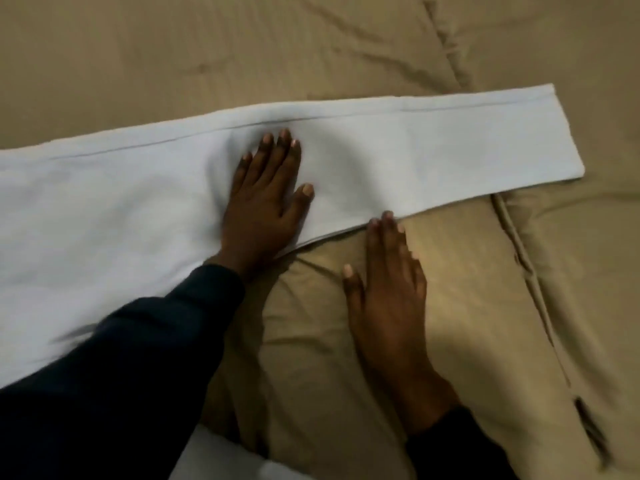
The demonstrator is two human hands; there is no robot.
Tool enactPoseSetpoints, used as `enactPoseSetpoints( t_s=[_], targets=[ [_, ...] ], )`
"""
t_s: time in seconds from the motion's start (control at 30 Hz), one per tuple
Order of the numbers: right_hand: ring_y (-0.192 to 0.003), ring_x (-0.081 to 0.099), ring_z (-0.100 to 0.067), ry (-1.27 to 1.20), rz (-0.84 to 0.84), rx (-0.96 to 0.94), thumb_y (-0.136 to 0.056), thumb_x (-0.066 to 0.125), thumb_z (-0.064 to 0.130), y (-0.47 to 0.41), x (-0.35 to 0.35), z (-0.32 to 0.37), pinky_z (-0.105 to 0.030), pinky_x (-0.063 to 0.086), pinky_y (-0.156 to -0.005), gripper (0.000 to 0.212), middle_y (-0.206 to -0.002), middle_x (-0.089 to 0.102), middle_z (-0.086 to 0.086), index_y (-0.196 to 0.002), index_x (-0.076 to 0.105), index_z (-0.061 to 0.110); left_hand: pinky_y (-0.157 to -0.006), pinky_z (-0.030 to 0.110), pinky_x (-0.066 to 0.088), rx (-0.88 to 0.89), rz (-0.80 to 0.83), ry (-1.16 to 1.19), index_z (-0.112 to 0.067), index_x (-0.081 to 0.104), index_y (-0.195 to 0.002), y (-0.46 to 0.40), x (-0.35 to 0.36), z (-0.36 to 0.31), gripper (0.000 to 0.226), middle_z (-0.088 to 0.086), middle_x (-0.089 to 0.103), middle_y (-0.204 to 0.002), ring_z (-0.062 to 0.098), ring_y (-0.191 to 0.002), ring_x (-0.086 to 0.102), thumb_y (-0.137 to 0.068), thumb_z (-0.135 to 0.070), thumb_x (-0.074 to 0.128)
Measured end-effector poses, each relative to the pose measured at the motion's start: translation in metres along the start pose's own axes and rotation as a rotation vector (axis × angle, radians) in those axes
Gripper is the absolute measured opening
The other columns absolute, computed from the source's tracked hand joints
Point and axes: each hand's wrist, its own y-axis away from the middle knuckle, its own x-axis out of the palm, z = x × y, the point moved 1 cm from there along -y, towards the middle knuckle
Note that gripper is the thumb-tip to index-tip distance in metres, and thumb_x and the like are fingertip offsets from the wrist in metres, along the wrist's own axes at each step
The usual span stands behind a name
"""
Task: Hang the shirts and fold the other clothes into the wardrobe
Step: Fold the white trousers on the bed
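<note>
Where the tan bed cover fills the view, a white garment lies across it as the landmark.
White garment: a long folded strip, wide at the left, narrowing to a hemmed end at the right, flat on the cover.
Dark sleeve: crosses the garment's lower left part.
Left hand: flat on the garment's middle, fingers straight and spread; grip open, pressing.
Right hand: on the cover just below the garment, fingers straight, fingertips touching its lower edge; grip open.
</note>
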Motion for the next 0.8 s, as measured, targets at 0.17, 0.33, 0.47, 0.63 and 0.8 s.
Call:
enactPoseSetpoints(
  t_s=[0.17,0.33,0.47,0.63,0.8],
  targets=[
    [-0.147,0.032,-0.021,-0.126,-0.090,-0.068,-0.101,0.037,0.032,0.054,0.016,0.047,-0.046,0.035,-0.113,0.052,-0.156,0.040,-0.006,-0.147,0.047,0.011,-0.123,0.039,0.003,-0.064,-0.048,-0.027,-0.017,0.028,-0.157,0.053,-0.063,0.026,0.059,0.003,0.019,-0.165,0.023,-0.154,0.011,-0.104,-0.043,0.026],
    [-0.152,0.020,-0.021,-0.218,-0.064,-0.360,-0.103,0.038,0.028,0.007,0.037,0.149,-0.037,0.018,-0.121,0.053,-0.162,0.027,-0.008,-0.153,0.036,0.010,-0.125,0.047,0.003,-0.487,-0.048,-0.093,-0.029,0.017,-0.160,0.140,-0.089,0.114,0.062,-0.003,0.003,-0.168,0.019,-0.155,-0.003,-0.102,-0.053,0.010],
    [-0.153,-0.011,-0.017,-0.037,0.191,-0.476,-0.108,0.026,0.038,-0.030,0.091,0.221,-0.038,-0.004,-0.124,0.060,-0.167,-0.007,-0.004,-0.160,0.006,0.016,-0.124,0.047,0.003,-0.599,-0.135,-0.197,-0.033,0.013,-0.160,0.168,-0.103,0.176,0.059,-0.010,0.002,-0.168,0.018,-0.155,-0.003,-0.104,-0.053,0.015],
    [-0.154,-0.006,-0.019,0.115,0.056,-0.484,-0.106,0.026,0.044,-0.037,0.129,0.220,-0.041,0.000,-0.125,0.064,-0.167,-0.005,-0.006,-0.160,0.003,0.018,-0.124,0.047,0.005,-0.678,-0.220,-0.205,-0.030,0.012,-0.160,0.174,-0.116,0.231,0.063,-0.009,0.007,-0.168,0.021,-0.155,0.003,-0.104,-0.057,0.020],
    [-0.154,-0.008,-0.018,0.146,0.084,-0.461,-0.104,0.020,0.048,-0.040,0.134,0.223,-0.041,0.000,-0.125,0.066,-0.168,-0.006,-0.003,-0.160,0.000,0.020,-0.125,0.044,0.002,-0.676,-0.243,-0.204,-0.028,0.010,-0.160,0.172,-0.106,0.231,0.063,-0.010,0.007,-0.168,0.019,-0.155,0.001,-0.105,-0.056,0.024]
  ],
)
